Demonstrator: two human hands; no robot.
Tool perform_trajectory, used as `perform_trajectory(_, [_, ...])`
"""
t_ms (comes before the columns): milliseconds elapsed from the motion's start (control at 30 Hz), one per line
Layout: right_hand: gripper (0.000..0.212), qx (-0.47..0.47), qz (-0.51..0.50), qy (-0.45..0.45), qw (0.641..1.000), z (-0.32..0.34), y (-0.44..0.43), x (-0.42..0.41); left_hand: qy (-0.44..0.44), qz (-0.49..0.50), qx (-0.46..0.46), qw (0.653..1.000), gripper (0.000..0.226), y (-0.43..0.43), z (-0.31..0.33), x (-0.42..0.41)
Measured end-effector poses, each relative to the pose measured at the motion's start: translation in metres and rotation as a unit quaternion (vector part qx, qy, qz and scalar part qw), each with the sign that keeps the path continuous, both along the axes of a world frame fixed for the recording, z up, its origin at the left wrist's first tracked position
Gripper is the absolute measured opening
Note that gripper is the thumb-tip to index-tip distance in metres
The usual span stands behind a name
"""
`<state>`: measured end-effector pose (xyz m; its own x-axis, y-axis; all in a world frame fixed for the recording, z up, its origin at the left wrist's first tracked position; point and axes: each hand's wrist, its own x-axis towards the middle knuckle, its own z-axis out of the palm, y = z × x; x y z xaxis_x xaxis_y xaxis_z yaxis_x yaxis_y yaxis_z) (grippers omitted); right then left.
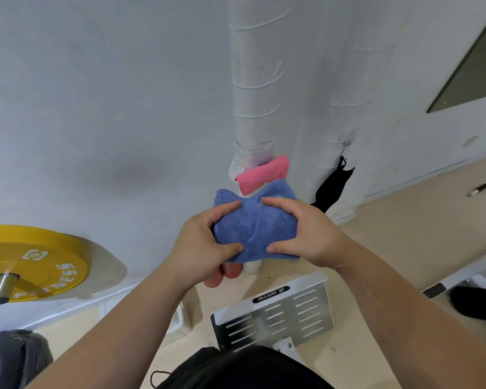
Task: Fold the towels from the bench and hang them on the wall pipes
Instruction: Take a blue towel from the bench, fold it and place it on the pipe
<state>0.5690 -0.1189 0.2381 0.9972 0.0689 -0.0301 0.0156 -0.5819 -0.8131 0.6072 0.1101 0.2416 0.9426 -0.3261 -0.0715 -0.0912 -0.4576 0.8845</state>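
Blue towel hides right hand's lower fingers and pink towel's bottom.

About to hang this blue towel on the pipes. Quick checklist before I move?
1. Blue towel folded compact: ok.
2. Left hand grip on its left edge: ok.
3. Right hand grip on its right edge: ok.
4. Pink towel already at left pipe: ok.
5. Free spot beside it: cannot tell, hidden behind the held towel.
6. Right pipe free: not ok, black item hangs there.
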Motion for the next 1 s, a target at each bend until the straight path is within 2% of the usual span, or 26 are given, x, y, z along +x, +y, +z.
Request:
perform_trajectory(67, [0.085, -0.073, -0.008, -0.015, 0.997, 0.004, 0.011, 0.006, -0.041, 0.024, 0.009, 0.999, 0.063, 0.009, 0.001, 0.007])
perform_trajectory(133, [0.074, -0.112, -0.027, -0.017, 0.993, 0.009, 0.026, 0.011, -0.069, 0.026, 0.003, 0.997, 0.054, 0.022, 0.003, 0.013])
perform_trajectory(300, [0.031, -0.175, -0.018, -0.034, 0.984, 0.021, 0.051, 0.025, -0.092, -0.013, 0.027, 0.995, 0.032, 0.052, 0.001, 0.031])
perform_trajectory(367, [0.025, -0.175, -0.032, -0.033, 0.984, 0.023, 0.059, 0.029, -0.091, -0.036, 0.033, 0.995, 0.024, 0.062, 0.001, 0.040])
perform_trajectory(433, [0.023, -0.165, -0.024, -0.023, 0.986, 0.028, 0.065, 0.031, -0.097, -0.057, 0.036, 0.993, 0.026, 0.073, 0.000, 0.049])
perform_trajectory(500, [0.022, -0.146, -0.004, -0.001, 0.989, 0.037, 0.068, 0.032, -0.096, -0.084, 0.021, 0.992, 0.027, 0.084, -0.001, 0.058])
perform_trajectory(567, [0.027, -0.099, 0.002, 0.013, 0.995, 0.048, 0.069, 0.033, -0.081, -0.119, -0.013, 0.990, 0.018, 0.093, 0.003, 0.064])
perform_trajectory(667, [0.031, 0.038, -0.025, 0.023, 0.999, 0.059, 0.072, 0.034, -0.024, -0.126, -0.100, 0.987, 0.017, 0.094, 0.017, 0.071])
perform_trajectory(767, [0.033, 0.166, -0.061, -0.004, 0.984, 0.067, 0.074, 0.039, -0.019, -0.100, -0.153, 0.983, 0.017, 0.086, 0.033, 0.078])
perform_trajectory(833, [0.034, 0.189, -0.089, -0.034, 0.977, 0.073, 0.074, 0.046, -0.015, -0.090, -0.185, 0.979, 0.026, 0.077, 0.039, 0.083])
perform_trajectory(1000, [0.024, 0.162, -0.158, -0.135, 0.965, 0.087, 0.064, 0.064, -0.058, -0.092, -0.216, 0.970, 0.053, 0.045, 0.057, 0.090])
